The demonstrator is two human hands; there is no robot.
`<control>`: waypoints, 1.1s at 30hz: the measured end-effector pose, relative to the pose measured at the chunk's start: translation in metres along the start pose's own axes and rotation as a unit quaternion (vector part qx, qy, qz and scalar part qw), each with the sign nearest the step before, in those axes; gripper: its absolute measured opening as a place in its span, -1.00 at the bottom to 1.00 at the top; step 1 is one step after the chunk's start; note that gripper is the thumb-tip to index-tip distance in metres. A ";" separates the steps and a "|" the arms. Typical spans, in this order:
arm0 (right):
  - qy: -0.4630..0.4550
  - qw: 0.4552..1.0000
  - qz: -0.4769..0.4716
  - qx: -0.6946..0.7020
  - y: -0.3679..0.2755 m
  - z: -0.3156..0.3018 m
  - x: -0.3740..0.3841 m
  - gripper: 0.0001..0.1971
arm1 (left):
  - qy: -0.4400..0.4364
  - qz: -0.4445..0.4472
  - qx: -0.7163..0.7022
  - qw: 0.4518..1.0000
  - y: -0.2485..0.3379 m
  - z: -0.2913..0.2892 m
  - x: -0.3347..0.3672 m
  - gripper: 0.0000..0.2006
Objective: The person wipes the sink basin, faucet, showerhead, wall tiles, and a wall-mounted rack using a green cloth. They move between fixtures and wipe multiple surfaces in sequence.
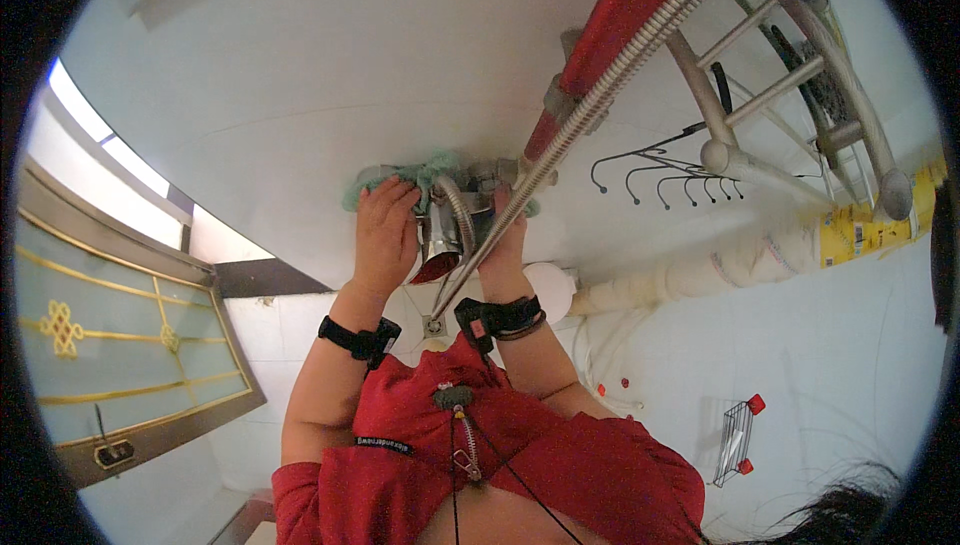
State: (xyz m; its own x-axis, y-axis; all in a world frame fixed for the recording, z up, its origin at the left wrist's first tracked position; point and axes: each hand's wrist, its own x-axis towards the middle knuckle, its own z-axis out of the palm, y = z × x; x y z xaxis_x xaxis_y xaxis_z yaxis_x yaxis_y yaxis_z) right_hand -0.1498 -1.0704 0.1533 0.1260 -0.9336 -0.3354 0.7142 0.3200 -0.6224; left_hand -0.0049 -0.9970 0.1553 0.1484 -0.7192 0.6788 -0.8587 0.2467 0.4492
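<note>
A thin green mesh cloth (pixel 436 163) is draped around the back of a chrome wall faucet (pixel 438 235). My left hand (pixel 384 235) is closed on the cloth at the faucet's left side, with its fingers bent over the green fabric. On the other side of the faucet is my right hand (pixel 503 243), partly covered by the hose. A bit of green shows beside its fingers, which look closed on the cloth's other end. A flexible metal shower hose (pixel 610 80) runs diagonally in front of my right hand.
A red pipe (pixel 625 20) slants along the wall. At the upper right are a metal rack (pixel 775 90) and a row of black hooks (pixel 665 165). A wrapped pale pipe (pixel 700 280) runs to the right. On the left is a gold-trimmed glass door (pixel 130 335).
</note>
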 end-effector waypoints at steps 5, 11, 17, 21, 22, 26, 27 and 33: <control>-0.083 0.959 -0.191 -0.194 -0.002 0.006 0.003 -0.68 | -0.017 -0.015 -0.010 1.000 0.001 -0.001 -0.001 -0.66; -0.046 0.945 -0.252 -0.206 0.004 0.009 0.012 -0.66 | 0.000 -0.006 -0.004 1.000 0.001 0.002 -0.001 -0.68; -0.022 0.942 -0.257 -0.216 0.007 0.009 0.012 -0.79 | 0.002 -0.008 -0.010 1.000 0.001 0.000 -0.001 -0.68; -0.043 0.969 -0.231 -0.076 0.004 0.008 0.008 -0.81 | 0.003 -0.005 -0.013 1.000 0.001 0.000 0.000 -0.69; -0.009 0.975 -0.208 -0.077 0.004 0.007 0.007 -0.80 | 0.006 -0.001 -0.004 1.000 0.001 0.000 0.000 -0.70; -0.002 0.988 -0.141 -0.070 0.001 -0.003 0.008 -0.76 | 0.007 0.001 -0.005 1.000 0.000 0.002 -0.001 -0.69; 0.012 0.990 -0.119 -0.068 0.000 -0.006 0.009 -0.75 | 0.005 0.002 -0.005 1.000 0.000 0.002 -0.001 -0.69; -0.176 0.982 0.061 0.040 0.004 -0.010 0.020 -0.50 | 0.001 0.002 0.009 1.000 0.000 0.002 -0.002 -0.67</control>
State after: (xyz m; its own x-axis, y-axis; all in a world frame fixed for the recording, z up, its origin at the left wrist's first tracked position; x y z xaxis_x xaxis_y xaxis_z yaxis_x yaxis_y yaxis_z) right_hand -0.1512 -1.0860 0.1368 0.4340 -0.8916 -0.1292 0.7291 0.4319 -0.5309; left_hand -0.0062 -0.9973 0.1530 0.1464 -0.7169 0.6816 -0.8677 0.2378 0.4365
